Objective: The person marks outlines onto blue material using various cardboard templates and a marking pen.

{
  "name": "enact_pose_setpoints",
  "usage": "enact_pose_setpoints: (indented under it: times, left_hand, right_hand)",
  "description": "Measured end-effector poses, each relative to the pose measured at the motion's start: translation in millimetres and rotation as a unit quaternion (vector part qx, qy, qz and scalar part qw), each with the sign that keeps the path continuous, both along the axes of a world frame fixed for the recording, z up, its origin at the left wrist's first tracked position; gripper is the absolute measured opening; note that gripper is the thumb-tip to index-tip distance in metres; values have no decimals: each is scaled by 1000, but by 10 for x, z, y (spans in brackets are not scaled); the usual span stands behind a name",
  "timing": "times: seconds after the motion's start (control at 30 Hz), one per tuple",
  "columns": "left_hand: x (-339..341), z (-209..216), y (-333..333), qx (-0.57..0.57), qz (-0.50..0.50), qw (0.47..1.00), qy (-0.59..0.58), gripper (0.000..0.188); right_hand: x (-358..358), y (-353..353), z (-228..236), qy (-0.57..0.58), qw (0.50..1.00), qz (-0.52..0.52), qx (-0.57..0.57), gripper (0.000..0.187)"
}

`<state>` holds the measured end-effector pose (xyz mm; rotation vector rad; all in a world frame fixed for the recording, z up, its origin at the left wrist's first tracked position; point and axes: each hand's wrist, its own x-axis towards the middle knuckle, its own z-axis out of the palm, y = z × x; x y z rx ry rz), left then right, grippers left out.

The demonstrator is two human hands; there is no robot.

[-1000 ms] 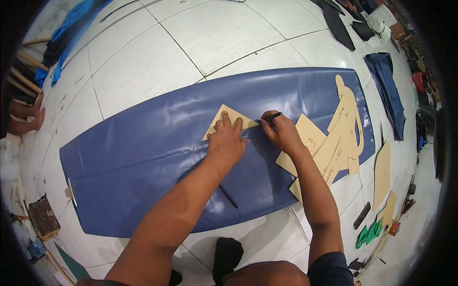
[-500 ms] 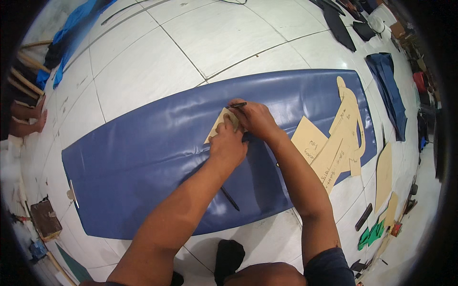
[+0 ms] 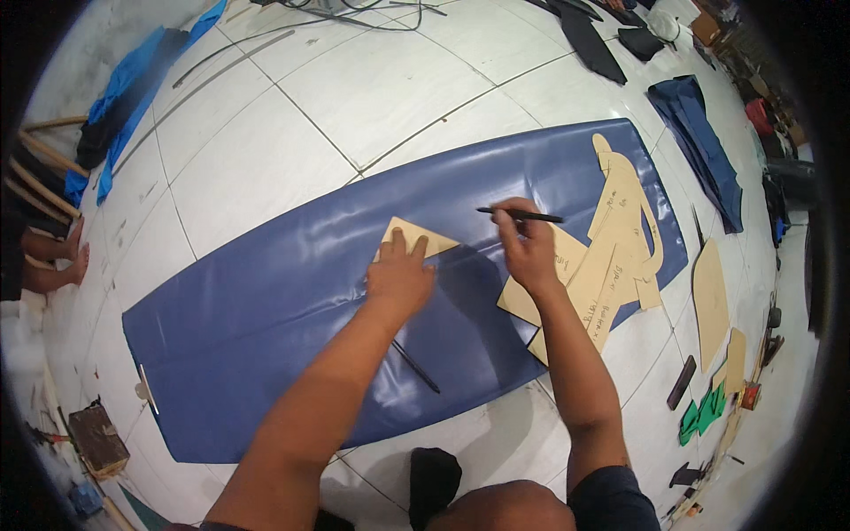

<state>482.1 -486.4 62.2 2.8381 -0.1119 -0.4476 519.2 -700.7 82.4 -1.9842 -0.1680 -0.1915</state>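
A wide sheet of shiny blue material is spread on the floor before me. My left hand lies with its fingers spread on a small tan card piece, pressing it against the sheet. To the right, my right hand grips a black pen raised above the sheet, apart from the card. Another dark, slim pen-like stick rests beside my left forearm. Several tan card templates with handwriting overlap at the sheet's right end, partly behind my right hand and forearm.
Folded dark blue material lies beyond the sheet's right end. Nearer are a long tan card piece, a dark bar and green scraps. A brown block sits at the left. Another person's feet show at far left.
My right hand with the pen has lifted away from the card piece and moved right. My left hand remains on the card, its fingers now more spread. The whole view has shifted slightly.
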Motion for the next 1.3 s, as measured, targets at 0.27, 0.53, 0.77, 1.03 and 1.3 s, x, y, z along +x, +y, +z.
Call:
enact_pose_setpoints:
  times: [0.27,0.53,0.77,1.03,1.3]
  left_hand:
    - [-701,-46,1131,28,73,995,-66,42]
    - [-1570,61,1972,-29,374,926,-49,67]
    - [-1706,35,2160,-142,472,870,-27,98]
    - [-1626,-145,1854,-354,454,815,-68,72]
    - [-1512,-28,1661,-486,394,777,-69,33]
  right_hand:
    - [-1897,-158,-413,77,995,-33,51,23]
    - [-2490,555,19,189,966,168,-52,18]
    - [-1871,873,1090,89,978,146,-116,11]
    - [-2079,988,2745,23,998,19,-50,27]
    - [-2020,1280,3446,167,944,81,-272,16]
